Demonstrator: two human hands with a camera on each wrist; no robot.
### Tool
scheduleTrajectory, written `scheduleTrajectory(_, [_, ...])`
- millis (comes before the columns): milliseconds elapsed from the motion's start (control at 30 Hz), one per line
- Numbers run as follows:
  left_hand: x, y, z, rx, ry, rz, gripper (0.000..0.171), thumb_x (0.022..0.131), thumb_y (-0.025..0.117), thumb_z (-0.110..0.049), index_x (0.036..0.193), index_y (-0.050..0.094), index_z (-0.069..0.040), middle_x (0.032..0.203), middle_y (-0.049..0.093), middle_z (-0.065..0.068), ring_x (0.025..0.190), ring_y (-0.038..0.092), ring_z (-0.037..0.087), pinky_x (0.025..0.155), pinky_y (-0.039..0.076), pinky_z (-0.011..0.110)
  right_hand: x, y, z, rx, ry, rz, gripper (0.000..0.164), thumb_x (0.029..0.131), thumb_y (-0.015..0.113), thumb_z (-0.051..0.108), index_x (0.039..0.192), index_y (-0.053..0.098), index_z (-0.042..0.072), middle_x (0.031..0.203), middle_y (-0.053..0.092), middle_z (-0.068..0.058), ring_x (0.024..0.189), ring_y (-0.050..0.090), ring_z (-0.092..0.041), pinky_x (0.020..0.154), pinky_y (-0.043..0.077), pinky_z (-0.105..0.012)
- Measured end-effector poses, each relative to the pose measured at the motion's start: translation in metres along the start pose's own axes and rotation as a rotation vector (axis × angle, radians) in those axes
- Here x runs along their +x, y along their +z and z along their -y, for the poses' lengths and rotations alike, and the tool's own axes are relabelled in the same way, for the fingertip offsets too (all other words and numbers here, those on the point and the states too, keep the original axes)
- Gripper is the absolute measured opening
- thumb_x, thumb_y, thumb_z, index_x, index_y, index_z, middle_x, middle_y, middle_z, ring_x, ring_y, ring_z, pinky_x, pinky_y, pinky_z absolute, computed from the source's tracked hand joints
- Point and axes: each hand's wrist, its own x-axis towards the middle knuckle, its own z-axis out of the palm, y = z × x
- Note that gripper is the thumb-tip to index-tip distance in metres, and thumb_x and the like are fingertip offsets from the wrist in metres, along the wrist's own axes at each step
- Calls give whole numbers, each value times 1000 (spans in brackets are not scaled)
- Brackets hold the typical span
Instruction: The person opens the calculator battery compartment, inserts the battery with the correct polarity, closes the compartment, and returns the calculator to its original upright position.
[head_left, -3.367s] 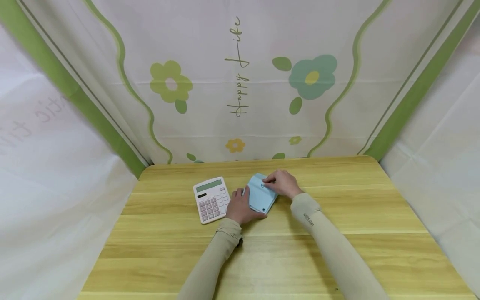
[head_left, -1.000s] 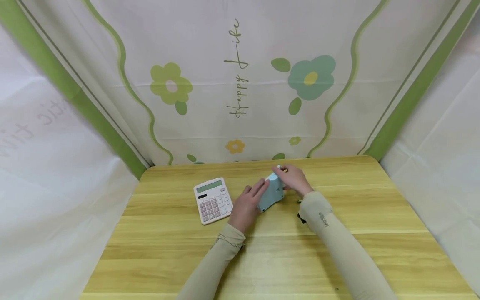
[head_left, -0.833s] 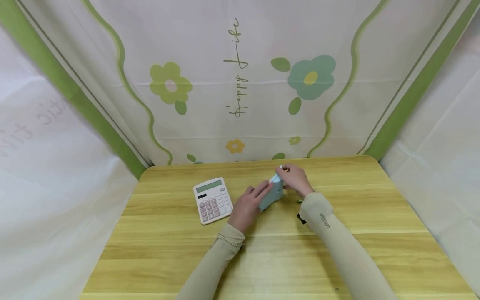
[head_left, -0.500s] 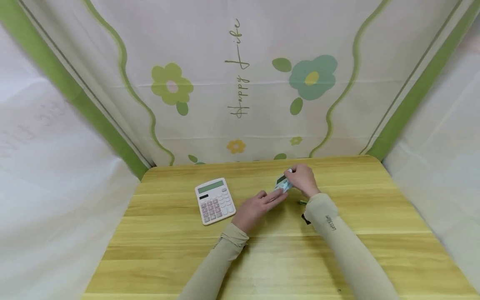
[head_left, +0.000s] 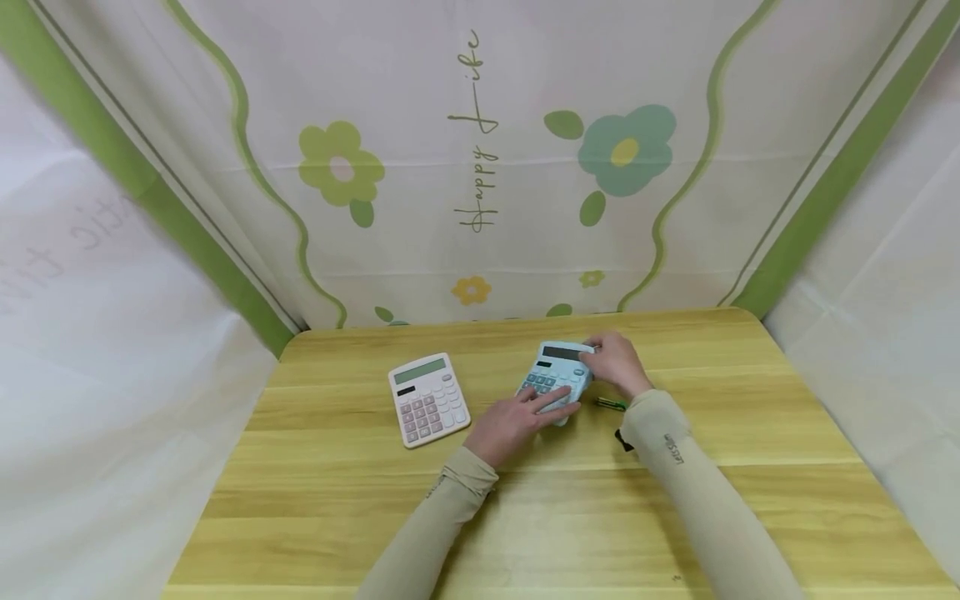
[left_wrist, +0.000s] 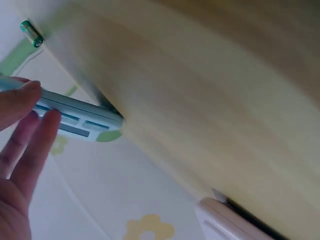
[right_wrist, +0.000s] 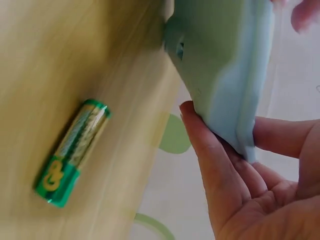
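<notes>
- Blue calculator (head_left: 557, 375), one: tilted, keys facing the person, at the far half of the table (head_left: 315, 500), between both hands. Whether any edge touches the wood cannot be told.
- Right hand (head_left: 617, 365): pinches the upper right corner, thumb on the front, fingers behind.
- Left hand (head_left: 513, 423): fingers spread and nearly straight over the keys, thumb by the edge; how firmly it bears cannot be told.
- Battery (right_wrist: 72, 155), one, green and gold: loose on the table, right of the blue calculator, near the right wrist.
- White calculator (head_left: 429, 402), one: flat, face up, left of the left hand, apart from it.
- Notch (right_wrist: 180, 50), in the blue calculator's back: small; purpose unclear.
- Risk, slip: the right hand's hold takes in one corner only; should the left fingers lift, the body could swing or drop.
- Risk, stray battery: round and unsupported, it could roll if the right wrist or sleeve brushes it.
- Risk, stray keypress: left fingertips pushing down would likely work the keys.
</notes>
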Motion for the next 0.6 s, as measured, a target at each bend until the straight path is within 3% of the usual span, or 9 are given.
scheduleTrajectory(167, [-1,2,0,-70,-52,26,64,99,72,-15,155,49,-35,161,47,-6,130,62,22,87,61,30,5,-2,-14,-80,-7,26,43,103,61,19,135,61,-9,130,64,-30,100,68,-32,88,58,-43])
scheduleTrajectory(267, [-2,3,1,-138,-129,35,60,97,73,-16,152,53,-30,155,53,-2,130,63,24,90,61,34,7,-3,-23,-81,20,49,44,104,62,21,137,60,-8,133,62,-30,106,68,-34,96,56,-48])
scheduleTrajectory(467, [-3,-1,5,-238,-369,82,55,98,73,-21,150,55,-17,145,62,5,125,64,25,98,58,37,9,-3,-33,-28,54,84,39,104,63,19,133,63,-7,121,68,-26,95,70,-27,81,60,-35])
scheduleTrajectory(600, [-3,-1,8,-245,-446,148,62,99,72,-27,153,49,-9,144,63,10,128,63,28,108,53,39,10,-3,-38,1,58,90,38,103,63,17,134,63,-7,119,69,-25,95,70,-26,78,61,-33])
